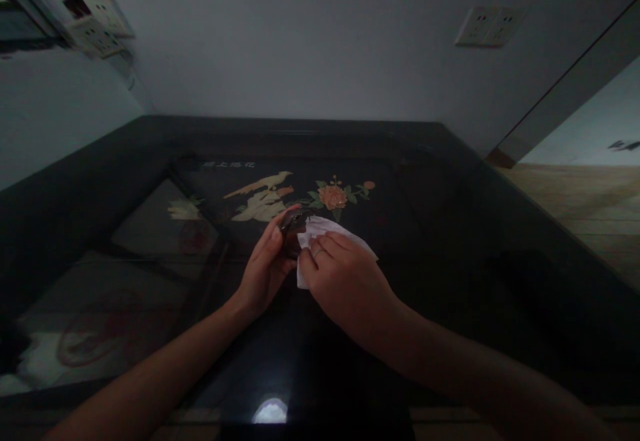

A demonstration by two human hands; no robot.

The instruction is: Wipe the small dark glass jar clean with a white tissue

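My left hand point(265, 264) is closed around a small dark round object point(293, 231), held just above the dark table point(425, 228). My right hand point(345, 281) presses a white cloth point(325, 231) against that object, fingers curled over the cloth; a ring shows on one finger. What the dark object is cannot be made out in the dim light. Both hands meet over the middle of the table, right below the painted bird and flower picture point(300, 198).
The black table has a glossy top with a glass panel point(150, 254) at the left reflecting the room. Wall sockets point(490, 26) sit on the back wall, more sockets point(97, 24) at upper left. Wooden floor point(590, 201) shows at right.
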